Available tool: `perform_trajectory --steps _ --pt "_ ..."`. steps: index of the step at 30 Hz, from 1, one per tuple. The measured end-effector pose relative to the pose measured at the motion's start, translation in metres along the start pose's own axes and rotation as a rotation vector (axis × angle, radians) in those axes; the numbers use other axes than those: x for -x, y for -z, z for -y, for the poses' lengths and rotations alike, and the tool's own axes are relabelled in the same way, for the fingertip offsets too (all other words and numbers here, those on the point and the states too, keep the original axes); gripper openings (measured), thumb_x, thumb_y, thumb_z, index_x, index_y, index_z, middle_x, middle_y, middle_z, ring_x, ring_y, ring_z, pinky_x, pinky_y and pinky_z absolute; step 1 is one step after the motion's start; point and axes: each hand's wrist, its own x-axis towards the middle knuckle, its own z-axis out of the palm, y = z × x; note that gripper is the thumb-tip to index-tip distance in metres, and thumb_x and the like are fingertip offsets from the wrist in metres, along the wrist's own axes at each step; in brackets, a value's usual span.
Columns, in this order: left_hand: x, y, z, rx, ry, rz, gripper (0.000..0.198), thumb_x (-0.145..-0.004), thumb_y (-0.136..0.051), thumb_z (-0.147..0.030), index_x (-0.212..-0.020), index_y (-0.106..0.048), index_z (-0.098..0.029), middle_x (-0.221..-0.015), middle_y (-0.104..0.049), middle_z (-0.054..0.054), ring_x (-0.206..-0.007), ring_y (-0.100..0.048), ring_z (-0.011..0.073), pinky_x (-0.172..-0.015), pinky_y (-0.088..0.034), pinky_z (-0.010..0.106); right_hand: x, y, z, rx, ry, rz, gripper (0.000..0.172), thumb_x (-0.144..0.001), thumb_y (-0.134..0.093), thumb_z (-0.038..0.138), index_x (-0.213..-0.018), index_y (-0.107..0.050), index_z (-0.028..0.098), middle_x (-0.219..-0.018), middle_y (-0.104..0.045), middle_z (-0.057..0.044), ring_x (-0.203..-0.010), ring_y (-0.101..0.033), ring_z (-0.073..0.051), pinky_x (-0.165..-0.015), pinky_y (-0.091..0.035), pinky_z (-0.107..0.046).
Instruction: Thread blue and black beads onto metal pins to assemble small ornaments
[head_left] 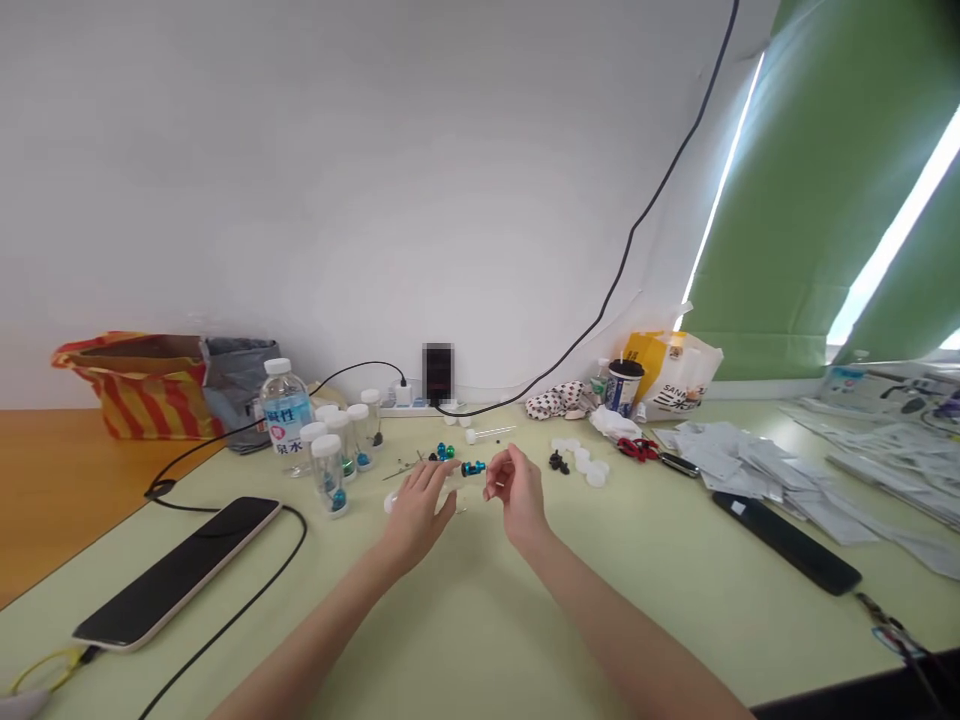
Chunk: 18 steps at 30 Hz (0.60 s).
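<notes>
1. Right hand [519, 497]: thumb and fingertips are drawn close together in a pinch shape, but the head view cannot show whether anything tiny sits between them. Left hand [417, 512]: the fingers are spread and reach forward, closed on nothing.
2. Between the two hands, just beyond the fingertips, is a teal anodized metal part [472, 468] with a black end. Whether either hand touches it cannot be told.
3. Around that metal part, on the pale green desk [480, 620]: green and blue metal beads [442, 452] lie just to its left, and a white-capped clear tube [487, 433] lies just behind it. Small black pieces [557, 461] and white plastic caps [590, 468] lie to its right.
4. Farther left of the metal part stand capped clear vials [328, 477] with blue pieces inside, and a water bottle [285, 415] stands behind them. Well apart to its right lie loose paper packets [750, 465].
5. Parts this small look best handled with the fingertip pads, wrists kept low and steady, so that nothing rolls in among the beads.
</notes>
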Motion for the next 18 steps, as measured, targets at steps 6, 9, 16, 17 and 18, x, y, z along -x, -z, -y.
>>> perform_trajectory --steps 6,9,16,17,18 --pt "0.004 -0.003 -0.005 -0.092 -0.021 0.085 0.05 -0.086 -0.041 -0.015 -0.136 -0.033 -0.017 -0.104 -0.065 0.012 -0.096 -0.058 0.0289 -0.081 -0.044 0.044 0.005 0.011 -0.026 0.095 -0.136 0.148 0.04 -0.079 -0.053 0.048 -0.061 -0.062 0.014 -0.053 -0.054 0.0 -0.039 -0.047 -0.01 -0.04 -0.038 -0.023" --pt "0.008 -0.004 -0.009 -0.113 -0.023 0.118 0.052 -0.089 -0.041 -0.019 -0.14 -0.03 -0.02 -0.103 -0.067 0.01 -0.093 -0.06 0.0285 -0.076 -0.045 0.041 0.008 0.016 -0.031 0.136 -0.168 0.169 0.039 -0.078 -0.054 0.048 -0.063 -0.065 0.013 -0.053 -0.054 0.0 -0.038 -0.046 -0.009 -0.039 -0.037 -0.023" --pt "0.011 -0.004 -0.013 -0.132 -0.032 0.127 0.047 -0.091 -0.042 -0.025 -0.137 -0.034 -0.025 -0.103 -0.07 0.007 -0.093 -0.062 0.0253 -0.077 -0.046 0.038 0.007 0.023 -0.035 0.179 -0.173 0.174 0.038 -0.076 -0.055 0.047 -0.062 -0.065 0.014 -0.051 -0.052 0.001 -0.039 -0.046 -0.009 -0.04 -0.036 -0.022" --pt "0.011 -0.003 -0.013 -0.13 -0.039 0.125 0.046 -0.091 -0.042 -0.026 -0.136 -0.034 -0.025 -0.102 -0.07 0.006 -0.092 -0.063 0.025 -0.076 -0.046 0.037 0.006 0.024 -0.036 0.183 -0.178 0.177 0.037 -0.076 -0.055 0.047 -0.062 -0.065 0.014 -0.05 -0.051 0.001 -0.038 -0.045 -0.009 -0.04 -0.036 -0.023" --pt "0.011 -0.003 -0.013 -0.126 -0.048 0.124 0.043 -0.091 -0.042 -0.026 -0.134 -0.037 -0.026 -0.101 -0.07 0.006 -0.091 -0.063 0.0249 -0.076 -0.047 0.037 0.006 0.024 -0.037 0.188 -0.183 0.181 0.037 -0.075 -0.056 0.047 -0.062 -0.066 0.014 -0.05 -0.051 0.001 -0.038 -0.045 -0.009 -0.04 -0.036 -0.023"
